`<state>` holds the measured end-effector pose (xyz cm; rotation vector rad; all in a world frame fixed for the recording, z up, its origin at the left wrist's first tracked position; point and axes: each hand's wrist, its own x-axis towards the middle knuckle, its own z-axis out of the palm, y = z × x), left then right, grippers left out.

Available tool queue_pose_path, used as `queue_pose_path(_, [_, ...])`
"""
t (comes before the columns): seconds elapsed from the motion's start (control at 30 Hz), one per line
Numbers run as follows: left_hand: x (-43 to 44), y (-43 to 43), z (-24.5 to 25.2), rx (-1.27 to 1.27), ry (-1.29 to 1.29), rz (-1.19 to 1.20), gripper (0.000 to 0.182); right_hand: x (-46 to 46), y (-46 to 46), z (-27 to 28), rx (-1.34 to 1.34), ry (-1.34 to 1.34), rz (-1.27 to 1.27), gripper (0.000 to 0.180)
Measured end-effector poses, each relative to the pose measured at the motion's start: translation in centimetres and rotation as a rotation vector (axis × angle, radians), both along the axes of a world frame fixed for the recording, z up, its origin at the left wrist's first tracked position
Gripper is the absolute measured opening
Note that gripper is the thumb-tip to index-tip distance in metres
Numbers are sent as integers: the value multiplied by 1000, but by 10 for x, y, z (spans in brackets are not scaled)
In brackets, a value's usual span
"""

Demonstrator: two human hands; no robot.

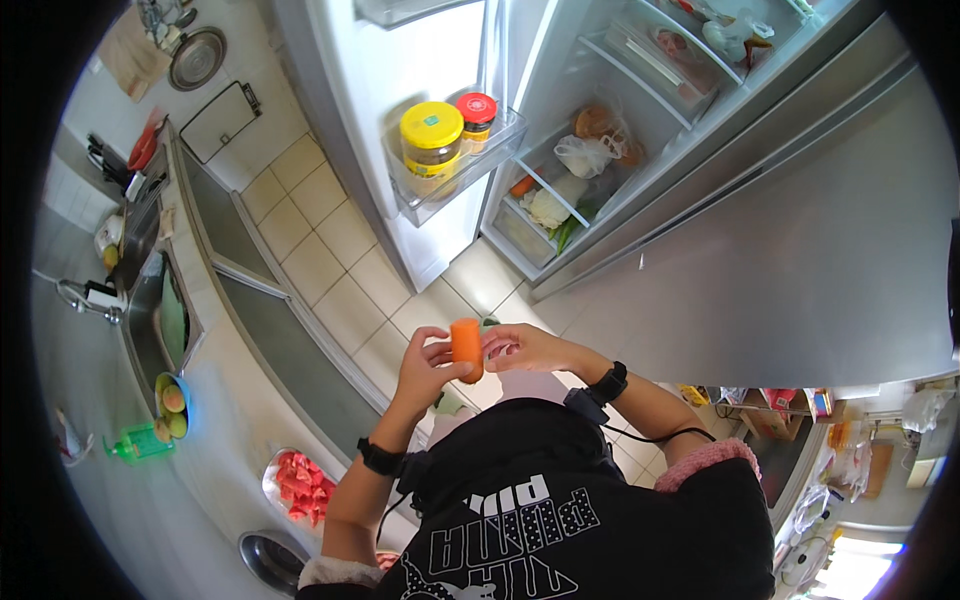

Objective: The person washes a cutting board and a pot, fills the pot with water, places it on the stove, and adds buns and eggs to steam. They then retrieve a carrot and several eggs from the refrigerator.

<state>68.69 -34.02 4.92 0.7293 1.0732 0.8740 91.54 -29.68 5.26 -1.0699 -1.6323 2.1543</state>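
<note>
A thick piece of orange carrot (466, 346) stands upright in front of my body, its flat cut end on top. My left hand (427, 371) holds it, the thumb pressed near its lower end. From the other side, the fingertips of my right hand (536, 349) reach the carrot's right edge; whether they grip it cannot be told. Beyond my hands, the refrigerator door (442, 251) is swung open. Its clear door shelf (459, 184) bears a yellow-lidded jar (431, 142) and a smaller red-lidded jar (477, 118). Inside the lower bin are a carrot (523, 184), a cauliflower (549, 207) and green peppers (567, 234).
A closed steel refrigerator door (750, 247) stands to the right. Along the left runs a counter (247, 390) with a sink (146, 330), a bowl of fruit (173, 409), a green bottle (142, 444), a plate of cut red fruit (301, 484) and a metal bowl (274, 559).
</note>
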Motion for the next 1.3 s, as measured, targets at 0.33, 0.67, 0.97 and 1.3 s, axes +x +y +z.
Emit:
queue_pose_path(0.33, [89,116,-33,-97,115,-61,59,53,79,-38,-163,171,-292,52])
queue_pose_path(0.67, [108,132,-92,-32,272,-101,52,95,194,-240,-410,-142,-820,42])
queue_pose_path(0.97, [86,54,-105,-568,257,75,45,110,391,-412,-595,379,-1489,17])
queue_pose_path(1.3, [79,64,-149,-616,388,42,42,177,512,-511,-68,124,-1615,37])
